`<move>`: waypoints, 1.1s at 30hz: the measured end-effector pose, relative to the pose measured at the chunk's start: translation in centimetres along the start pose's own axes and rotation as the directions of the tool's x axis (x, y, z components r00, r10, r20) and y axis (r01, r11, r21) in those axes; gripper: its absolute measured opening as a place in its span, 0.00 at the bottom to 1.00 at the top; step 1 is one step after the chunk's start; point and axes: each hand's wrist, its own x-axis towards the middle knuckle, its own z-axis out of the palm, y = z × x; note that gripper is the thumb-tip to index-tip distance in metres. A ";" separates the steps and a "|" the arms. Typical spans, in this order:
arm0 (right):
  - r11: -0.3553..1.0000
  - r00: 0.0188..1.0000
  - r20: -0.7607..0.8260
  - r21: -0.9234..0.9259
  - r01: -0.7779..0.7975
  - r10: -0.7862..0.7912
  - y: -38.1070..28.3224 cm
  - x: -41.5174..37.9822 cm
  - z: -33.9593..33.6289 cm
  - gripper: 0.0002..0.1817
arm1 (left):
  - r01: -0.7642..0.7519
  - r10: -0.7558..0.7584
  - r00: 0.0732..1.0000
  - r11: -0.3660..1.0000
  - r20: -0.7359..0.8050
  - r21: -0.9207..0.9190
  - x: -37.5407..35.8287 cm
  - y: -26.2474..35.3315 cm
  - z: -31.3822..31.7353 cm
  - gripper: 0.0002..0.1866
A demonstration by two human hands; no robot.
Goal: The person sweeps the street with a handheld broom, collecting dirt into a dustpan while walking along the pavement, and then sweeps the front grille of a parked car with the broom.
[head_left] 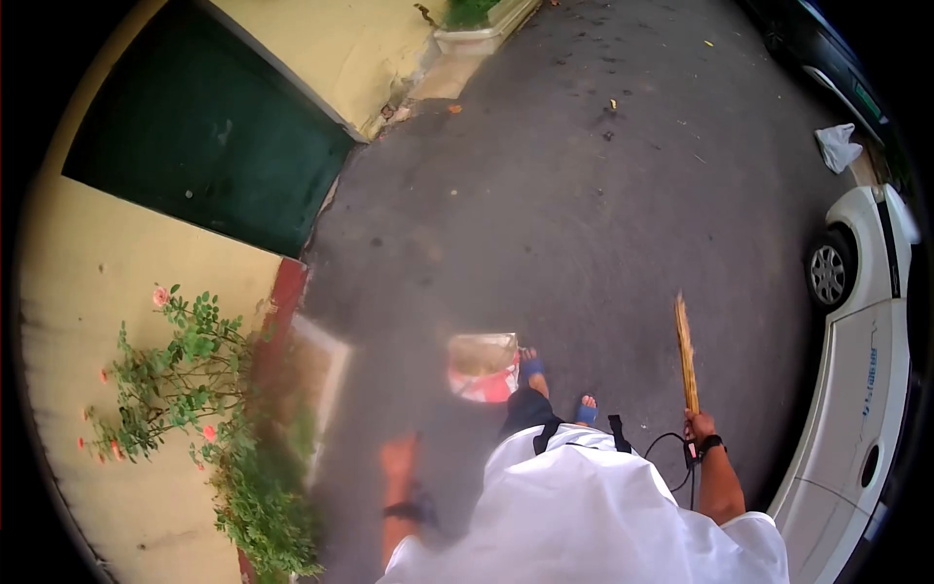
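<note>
My right hand [698,428] is closed around one end of a rough, yellowish wooden stick [687,355], which points forward over the pavement. A dark cord [665,440] loops beside that hand, and a black band circles the wrist. On the other side, my left hand [398,456] looks blurred and fist-like, with a thin dark streak at its edge. What it grips cannot be made out. Ahead of it, close to my left foot, is a red and white box [484,391] with a tan inside. Whether anything joins the box to my left hand is hidden by the blur.
Grey pavement [584,234] stretches ahead. A white car [844,428] stands at the right, with a dark car [827,58] and a white plastic bag [838,148] beyond. Left are a yellow wall [146,243], a dark green door [209,127] and a rose bush [195,365].
</note>
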 end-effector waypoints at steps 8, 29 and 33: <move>0.999 0.998 0.053 -0.045 -0.022 0.025 -18.6 1.6 7.9 0.10 | -0.038 0.042 0.995 0.998 -0.090 0.052 11.6 4.6 3.4 0.20; 0.925 0.972 0.070 -0.331 -0.189 0.224 -52.5 14.6 36.5 0.19 | 0.051 -0.015 0.992 0.954 -0.123 0.295 36.7 29.6 -7.9 0.25; 0.906 0.960 0.211 -0.415 -0.083 0.184 -58.8 19.6 43.7 0.17 | -0.035 0.093 0.986 0.926 -0.137 0.377 44.7 33.6 -9.1 0.26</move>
